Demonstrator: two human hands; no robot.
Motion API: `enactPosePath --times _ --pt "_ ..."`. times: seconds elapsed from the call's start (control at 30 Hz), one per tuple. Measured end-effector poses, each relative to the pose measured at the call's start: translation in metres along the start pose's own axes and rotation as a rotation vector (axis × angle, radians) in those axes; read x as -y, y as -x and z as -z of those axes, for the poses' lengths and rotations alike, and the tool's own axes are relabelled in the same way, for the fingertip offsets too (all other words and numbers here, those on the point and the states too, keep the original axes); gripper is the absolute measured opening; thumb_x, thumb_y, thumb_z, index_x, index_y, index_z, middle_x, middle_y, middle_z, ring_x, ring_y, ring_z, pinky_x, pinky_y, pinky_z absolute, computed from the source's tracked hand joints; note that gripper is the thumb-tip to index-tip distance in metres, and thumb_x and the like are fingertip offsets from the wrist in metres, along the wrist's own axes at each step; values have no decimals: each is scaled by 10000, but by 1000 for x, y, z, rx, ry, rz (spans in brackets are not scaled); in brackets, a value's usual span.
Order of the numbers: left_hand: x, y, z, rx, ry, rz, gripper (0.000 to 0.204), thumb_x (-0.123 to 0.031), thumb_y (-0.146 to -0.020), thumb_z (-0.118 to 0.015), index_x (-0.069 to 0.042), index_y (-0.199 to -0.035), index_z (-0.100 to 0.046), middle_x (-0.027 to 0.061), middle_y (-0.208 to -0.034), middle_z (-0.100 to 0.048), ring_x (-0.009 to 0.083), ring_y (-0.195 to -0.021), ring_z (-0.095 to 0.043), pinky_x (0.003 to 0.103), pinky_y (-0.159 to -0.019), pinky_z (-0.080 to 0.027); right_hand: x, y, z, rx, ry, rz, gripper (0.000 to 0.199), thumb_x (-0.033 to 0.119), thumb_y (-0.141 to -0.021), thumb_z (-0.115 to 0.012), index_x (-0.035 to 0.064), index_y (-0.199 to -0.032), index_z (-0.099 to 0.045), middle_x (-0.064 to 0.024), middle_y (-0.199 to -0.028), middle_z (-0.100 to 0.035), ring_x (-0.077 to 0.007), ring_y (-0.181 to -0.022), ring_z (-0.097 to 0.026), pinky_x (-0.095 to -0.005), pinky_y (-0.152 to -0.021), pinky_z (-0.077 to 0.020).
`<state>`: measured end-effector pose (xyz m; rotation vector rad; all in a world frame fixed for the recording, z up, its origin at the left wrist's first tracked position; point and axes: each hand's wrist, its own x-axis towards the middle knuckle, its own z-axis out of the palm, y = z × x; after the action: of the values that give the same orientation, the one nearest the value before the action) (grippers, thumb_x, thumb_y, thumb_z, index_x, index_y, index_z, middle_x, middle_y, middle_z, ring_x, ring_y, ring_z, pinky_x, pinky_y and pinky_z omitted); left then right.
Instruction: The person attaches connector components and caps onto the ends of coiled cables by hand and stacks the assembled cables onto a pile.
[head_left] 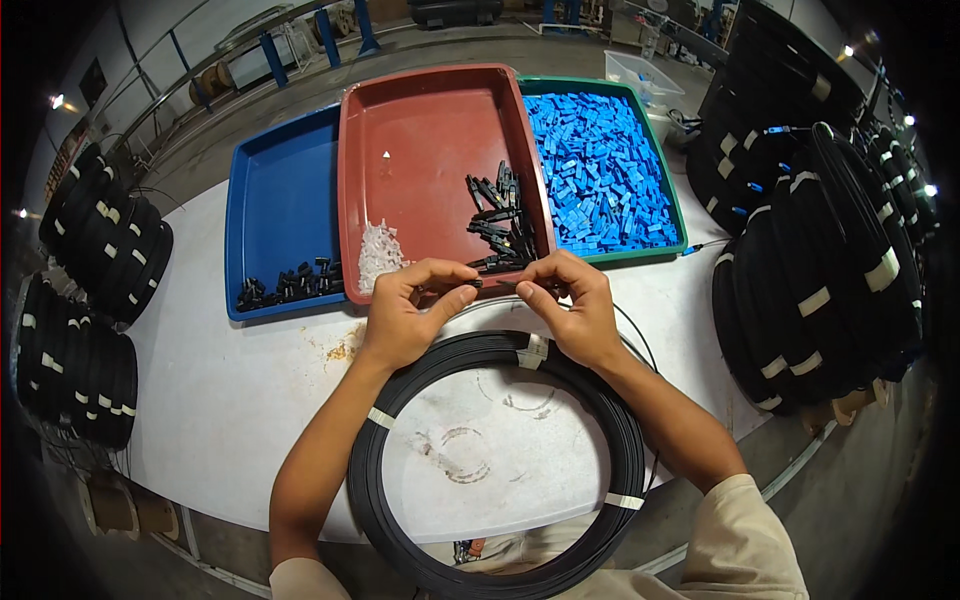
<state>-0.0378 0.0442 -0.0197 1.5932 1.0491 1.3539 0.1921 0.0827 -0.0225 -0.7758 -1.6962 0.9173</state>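
My left hand (410,305) and my right hand (575,305) meet just in front of the red tray (420,130). Between their fingertips they pinch a small black connector piece (480,284) and the thin end of a black cable. The two hands almost touch. Below them lies a large coil of black cable (400,500) bound with white tape, reaching to the table's near edge. My forearms cross over the coil's upper part. In the red tray lie a pile of black connector parts (500,215) and a heap of small clear parts (380,255).
A blue tray (275,190) on the left holds a few black parts (290,283). A green tray (660,190) on the right is full of small blue pieces (600,170). Stacks of taped black cable coils stand at the left (90,300) and right (820,260) of the white table (230,400).
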Motion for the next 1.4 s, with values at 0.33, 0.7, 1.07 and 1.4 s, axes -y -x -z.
enactPosePath --times 0.33,0.7,1.07,1.4 --pt "-3 6 0 68 -178 -92 174 40 -836 -793 21 -997 -731 144 -1005 -765 148 -918 -705 271 -817 -548 6 5 3 83 181 240 97 -2 -807 -746 35 -896 -742 -77 -837 -689 -207 -729 -633 -315 -628 -455" --pt "-7 5 -1 57 -233 -114 170 -49 -825 -829 -8 -975 -760 93 -952 -787 101 -831 -671 256 -762 -501 5 5 3 70 267 295 127 -17 -782 -757 39 -894 -737 -78 -839 -683 -230 -738 -640 -334 -672 -470" --pt "-9 4 -7 38 -246 -100 158 -63 -812 -839 -26 -955 -784 80 -940 -790 103 -816 -682 253 -740 -494 4 7 10 93 325 340 138 -25 -806 -774 26 -933 -756 -82 -855 -688 -172 -727 -627 -276 -606 -465" --pt "-7 2 -2 95 -278 -189 151 -40 -793 -830 -23 -936 -787 90 -894 -785 155 -786 -744 286 -711 -563 10 7 5 113 319 231 118 -48 -793 -749 9 -894 -726 -93 -849 -670 -206 -739 -645 -303 -630 -487"
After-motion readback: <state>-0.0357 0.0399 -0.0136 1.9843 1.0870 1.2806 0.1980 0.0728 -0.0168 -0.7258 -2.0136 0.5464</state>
